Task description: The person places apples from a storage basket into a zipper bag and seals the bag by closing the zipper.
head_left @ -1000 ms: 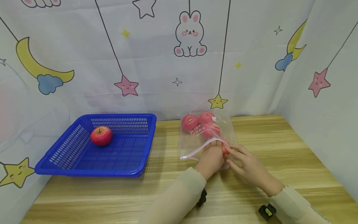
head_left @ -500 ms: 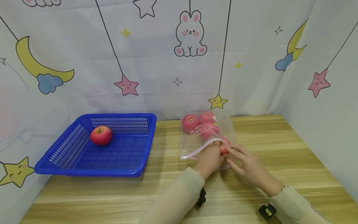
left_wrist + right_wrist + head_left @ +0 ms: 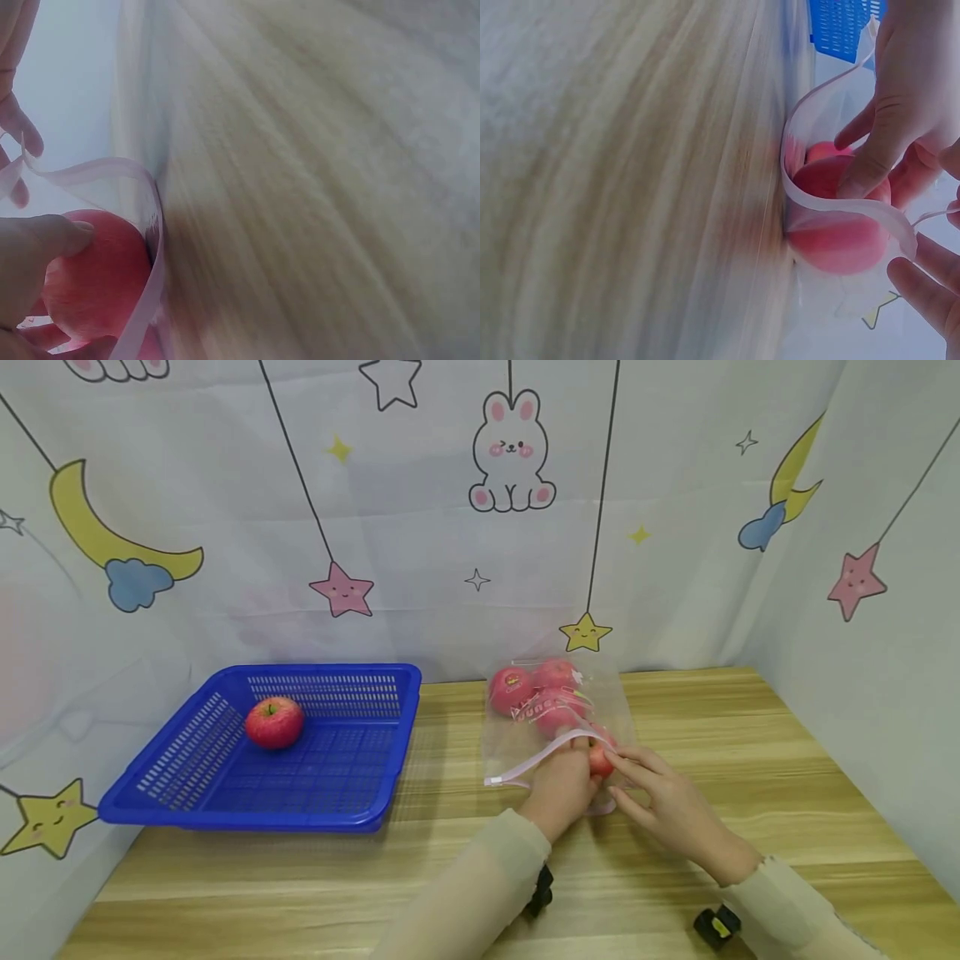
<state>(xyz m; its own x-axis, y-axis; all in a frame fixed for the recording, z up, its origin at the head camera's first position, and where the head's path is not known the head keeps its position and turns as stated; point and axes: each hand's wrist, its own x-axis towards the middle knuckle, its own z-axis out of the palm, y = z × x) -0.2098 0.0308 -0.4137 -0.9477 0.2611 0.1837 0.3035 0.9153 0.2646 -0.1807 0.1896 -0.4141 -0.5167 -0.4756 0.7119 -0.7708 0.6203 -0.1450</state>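
Note:
In the head view, a clear zip bag (image 3: 498,752) lies on the table with its pink-edged mouth toward me, several red apples (image 3: 511,691) inside. My left hand (image 3: 558,785) reaches into the mouth and holds a red apple (image 3: 105,274) there. The left wrist view shows the thumb on that apple's top and other fingers beneath; the remaining fingers are partly hidden by the bag's edge. My right hand (image 3: 675,810) pinches the right side of the bag's rim (image 3: 900,229) between thumb and fingers, keeping the mouth apart around the apple.
A blue plastic basket (image 3: 300,818) stands at the left of the wooden table (image 3: 750,760), holding one red apple (image 3: 274,722). Behind rises a white curtain (image 3: 420,543) with cartoon prints, close to the table's back edge. A white slider (image 3: 492,782) sits at the bag mouth's left end.
My left hand has drawn slightly left and toward me, and more of the apple at the bag's mouth shows. My right hand stays at the rim.

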